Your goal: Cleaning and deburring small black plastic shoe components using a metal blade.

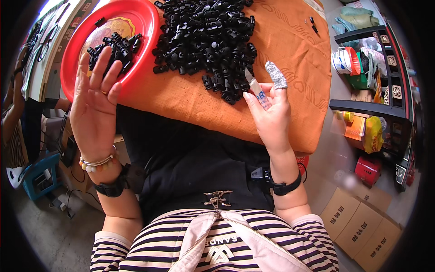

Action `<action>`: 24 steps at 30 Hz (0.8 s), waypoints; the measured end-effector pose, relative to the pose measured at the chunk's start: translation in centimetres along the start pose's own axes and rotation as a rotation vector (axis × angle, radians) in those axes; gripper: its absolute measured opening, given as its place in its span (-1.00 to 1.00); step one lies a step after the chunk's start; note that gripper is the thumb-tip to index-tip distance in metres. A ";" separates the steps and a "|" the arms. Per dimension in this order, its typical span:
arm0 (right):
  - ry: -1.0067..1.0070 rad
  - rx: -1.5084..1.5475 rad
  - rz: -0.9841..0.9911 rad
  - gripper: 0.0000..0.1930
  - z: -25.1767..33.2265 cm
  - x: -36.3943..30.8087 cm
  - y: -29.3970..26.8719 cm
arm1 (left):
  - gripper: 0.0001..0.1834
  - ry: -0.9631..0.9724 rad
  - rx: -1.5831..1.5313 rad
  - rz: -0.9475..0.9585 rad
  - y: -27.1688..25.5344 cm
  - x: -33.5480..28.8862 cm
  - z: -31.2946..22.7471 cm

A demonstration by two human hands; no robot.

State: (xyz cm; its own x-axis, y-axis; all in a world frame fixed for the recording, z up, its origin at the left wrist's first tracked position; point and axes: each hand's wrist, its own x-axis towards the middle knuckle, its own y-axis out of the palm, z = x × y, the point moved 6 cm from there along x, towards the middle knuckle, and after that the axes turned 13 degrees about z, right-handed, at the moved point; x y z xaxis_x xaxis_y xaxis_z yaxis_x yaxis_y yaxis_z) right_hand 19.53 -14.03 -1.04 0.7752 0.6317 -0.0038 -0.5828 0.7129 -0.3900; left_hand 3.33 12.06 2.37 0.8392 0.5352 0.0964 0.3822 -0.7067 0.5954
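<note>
My left hand (94, 111) is raised with its palm up and fingers spread, over the near rim of a round red tray (69, 68). Nothing lies in that palm. Inside the tray is a small heap of black plastic pieces (122, 47). My right hand (274, 113) grips a small knife (257, 90) with a clear, printed handle, its thin blade pointing toward the big pile. A grey knitted finger cover (276, 76) sits on my upright right index finger. The big pile of small black cylindrical plastic parts (204, 41) lies just left of the blade.
An orange patterned cloth (290, 50) covers the table. Two small dark bits (313, 25) lie at its far right. On the right stands a dark shelf (367, 106) with bags and tubs, and cardboard boxes (358, 226) rest on the floor. A blue stool-like thing (43, 177) is at left.
</note>
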 end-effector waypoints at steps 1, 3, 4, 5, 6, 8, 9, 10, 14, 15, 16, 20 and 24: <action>0.000 -0.017 0.012 -0.70 0.1 0.1 0.1 | -0.52 -0.021 -0.026 0.030 0.2 -0.2 0.4; -0.001 -0.034 0.026 -0.68 0.2 0.2 0.3 | -0.52 -0.040 -0.051 0.058 0.3 -0.7 1.4; 0.021 -0.044 0.037 -0.64 0.1 0.2 0.4 | -0.55 -0.097 -0.045 0.108 0.7 -0.9 2.3; 0.044 -0.054 0.048 -0.60 0.1 0.1 0.5 | -0.57 -0.154 -0.040 0.157 1.5 -1.1 3.1; 0.046 -0.055 0.046 -0.60 0.1 0.1 0.4 | -0.63 -0.218 0.032 0.081 2.6 -1.3 4.0; 0.052 0.024 0.048 -0.53 0.5 0.1 0.4 | -0.68 -0.361 0.078 0.114 3.9 -2.0 5.7; 0.051 0.026 0.053 -0.53 0.6 0.1 0.3 | -0.68 -0.436 0.104 0.124 4.5 -2.4 6.5; 0.040 0.157 0.082 -0.48 0.6 0.1 0.4 | -0.71 -0.493 0.112 0.151 5.3 -2.8 7.1; 0.093 0.461 0.222 -0.40 2.7 -0.2 1.5 | -0.72 -0.642 0.134 0.273 7.3 -3.7 9.0; 0.092 0.465 0.225 -0.40 3.3 -0.4 1.6 | -0.71 -0.665 0.143 0.291 7.8 -3.8 9.3; 0.101 0.515 0.265 -0.39 3.9 -0.6 2.1 | -0.69 -0.671 0.152 0.311 8.2 -3.8 9.5; 0.075 0.617 0.372 -0.41 5.0 -1.2 3.6 | -0.70 -0.670 0.018 0.339 8.8 -4.1 9.7; 0.068 0.702 0.459 -0.41 5.9 -1.5 4.3 | -0.76 -0.692 -0.111 0.376 8.9 -4.3 9.6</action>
State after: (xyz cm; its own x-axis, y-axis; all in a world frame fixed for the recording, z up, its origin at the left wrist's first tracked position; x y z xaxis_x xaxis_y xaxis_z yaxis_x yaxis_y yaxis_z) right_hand 14.44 -10.15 2.70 0.4245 0.9012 -0.0870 -0.8425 0.4283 0.3266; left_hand 6.84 -0.96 -0.41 0.9680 -0.1648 -0.1893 0.0156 -0.7133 0.7007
